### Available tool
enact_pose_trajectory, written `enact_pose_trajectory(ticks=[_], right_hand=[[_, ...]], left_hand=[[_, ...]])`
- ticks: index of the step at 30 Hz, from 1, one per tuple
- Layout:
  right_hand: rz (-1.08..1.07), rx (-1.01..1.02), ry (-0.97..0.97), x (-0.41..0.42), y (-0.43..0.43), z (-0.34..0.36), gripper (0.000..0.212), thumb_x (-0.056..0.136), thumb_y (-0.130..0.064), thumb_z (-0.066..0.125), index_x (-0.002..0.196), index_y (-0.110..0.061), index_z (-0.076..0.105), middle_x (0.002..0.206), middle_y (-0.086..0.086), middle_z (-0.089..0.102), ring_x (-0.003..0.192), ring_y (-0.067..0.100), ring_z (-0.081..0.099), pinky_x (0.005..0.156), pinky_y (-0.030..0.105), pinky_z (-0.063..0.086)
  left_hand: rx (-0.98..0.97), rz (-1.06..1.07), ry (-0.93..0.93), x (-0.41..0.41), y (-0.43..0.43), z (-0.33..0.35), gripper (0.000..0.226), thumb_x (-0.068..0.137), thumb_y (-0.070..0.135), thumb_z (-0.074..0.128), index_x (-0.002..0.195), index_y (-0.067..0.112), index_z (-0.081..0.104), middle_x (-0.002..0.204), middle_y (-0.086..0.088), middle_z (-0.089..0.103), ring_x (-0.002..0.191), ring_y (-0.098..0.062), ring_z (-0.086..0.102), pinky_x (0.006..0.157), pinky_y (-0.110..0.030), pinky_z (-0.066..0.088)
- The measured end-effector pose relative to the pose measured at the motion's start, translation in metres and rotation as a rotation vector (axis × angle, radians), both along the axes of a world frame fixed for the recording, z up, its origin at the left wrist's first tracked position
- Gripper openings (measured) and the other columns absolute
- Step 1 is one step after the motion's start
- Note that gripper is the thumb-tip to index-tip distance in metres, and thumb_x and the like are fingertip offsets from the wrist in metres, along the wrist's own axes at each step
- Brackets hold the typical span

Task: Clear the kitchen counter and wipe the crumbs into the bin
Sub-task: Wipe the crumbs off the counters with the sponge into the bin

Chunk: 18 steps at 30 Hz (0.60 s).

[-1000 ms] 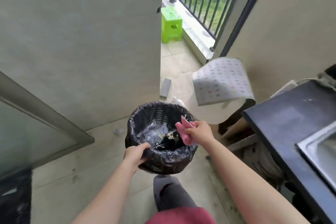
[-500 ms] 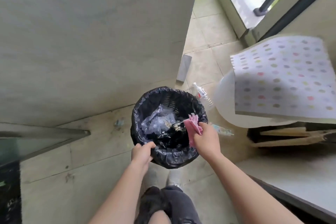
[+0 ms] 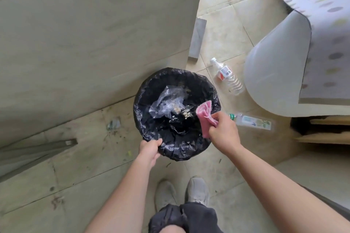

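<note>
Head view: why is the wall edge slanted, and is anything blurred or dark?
Head view: the wide-angle lens stretches the edges, smearing the dotted sheet at right; head view: light is soft, no hard shadows; head view: the bin is nearly black inside, while the cloth looks sharp.

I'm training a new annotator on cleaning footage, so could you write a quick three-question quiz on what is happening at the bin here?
1. True or false: the pink cloth lies at the bottom of the bin.
2. What does the left grip hold? A: the bin's near rim. B: a bottle. C: the cloth.
3. How many plastic bottles lie on the floor to the right of the bin?

Key
1. False: the right grip holds it over the bin's rim.
2. A.
3. Two.
</note>
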State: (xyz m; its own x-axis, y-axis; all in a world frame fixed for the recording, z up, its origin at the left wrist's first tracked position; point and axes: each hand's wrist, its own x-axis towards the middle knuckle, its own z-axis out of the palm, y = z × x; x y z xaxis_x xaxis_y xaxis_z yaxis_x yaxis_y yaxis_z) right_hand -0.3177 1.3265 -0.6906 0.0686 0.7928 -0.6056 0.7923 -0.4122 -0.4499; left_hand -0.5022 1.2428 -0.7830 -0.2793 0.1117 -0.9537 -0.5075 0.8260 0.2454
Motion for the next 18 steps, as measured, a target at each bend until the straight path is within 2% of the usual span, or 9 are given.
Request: enact_pose_trajectory(ticks=[3,5,7,9,12,16,18], right_hand=[[-0.010,-0.023,0.007,-0.001,0.002,0.001,0.018,0.075,-0.005,0.051,0.089,-0.016,0.055,0.086,0.003,0.058,0.080,0.025,0.052,0.065,0.031,0.035],[-0.017,-0.024,0.019,-0.002,0.001,0.013,0.020,0.075,-0.004,0.051,0.089,-0.018,0.054,0.085,0.002,0.057,0.080,0.024,0.052,0.064,0.031,0.035],[-0.027,-0.027,0.028,-0.003,-0.001,0.033,0.024,0.076,-0.003,0.050,0.093,-0.018,0.055,0.085,0.000,0.055,0.081,0.023,0.052,0.065,0.031,0.036],[-0.040,-0.024,0.050,-0.002,-0.005,0.068,0.023,0.075,-0.003,0.050,0.091,-0.019,0.055,0.081,-0.002,0.055,0.077,0.020,0.052,0.063,0.031,0.037],[-0.053,-0.021,0.075,0.002,-0.016,0.127,0.022,0.076,-0.003,0.050,0.089,-0.019,0.057,0.078,-0.002,0.058,0.075,0.019,0.056,0.056,0.028,0.038],[-0.078,-0.011,0.124,0.013,-0.039,0.228,0.020,0.076,-0.003,0.052,0.085,-0.019,0.060,0.077,-0.002,0.062,0.069,0.011,0.056,0.051,0.023,0.039],[-0.088,-0.032,0.141,0.024,-0.057,0.287,0.018,0.073,-0.004,0.056,0.083,-0.018,0.062,0.072,-0.003,0.063,0.066,0.009,0.057,0.052,0.022,0.042]], left_hand=[[-0.019,-0.152,0.025,-0.004,0.007,0.007,0.039,0.091,0.009,0.058,0.127,0.004,0.044,0.128,-0.013,0.056,0.110,-0.029,0.059,0.075,-0.035,0.052],[-0.044,-0.304,0.097,-0.004,0.013,0.027,0.051,0.090,0.018,0.060,0.133,0.006,0.037,0.130,-0.010,0.052,0.101,-0.025,0.059,0.078,-0.035,0.052],[-0.057,-0.475,0.244,-0.002,0.015,0.054,0.058,0.089,0.018,0.059,0.138,0.004,0.030,0.124,-0.012,0.053,0.094,-0.027,0.056,0.083,-0.036,0.048],[-0.012,-0.672,0.352,0.001,0.016,0.097,0.059,0.090,0.016,0.054,0.141,0.006,0.027,0.117,-0.012,0.056,0.098,-0.030,0.056,0.082,-0.036,0.045],[0.117,-0.893,0.370,0.013,0.016,0.168,0.051,0.091,0.020,0.052,0.138,0.011,0.035,0.123,-0.008,0.053,0.104,-0.024,0.053,0.084,-0.030,0.042],[0.267,-0.979,0.342,0.032,0.014,0.283,0.039,0.091,0.024,0.052,0.129,0.015,0.047,0.118,-0.002,0.056,0.107,-0.019,0.051,0.088,-0.029,0.042],[0.344,-1.011,0.336,0.045,0.007,0.345,0.037,0.091,0.026,0.052,0.126,0.015,0.049,0.115,0.000,0.058,0.101,-0.016,0.051,0.085,-0.027,0.041]])
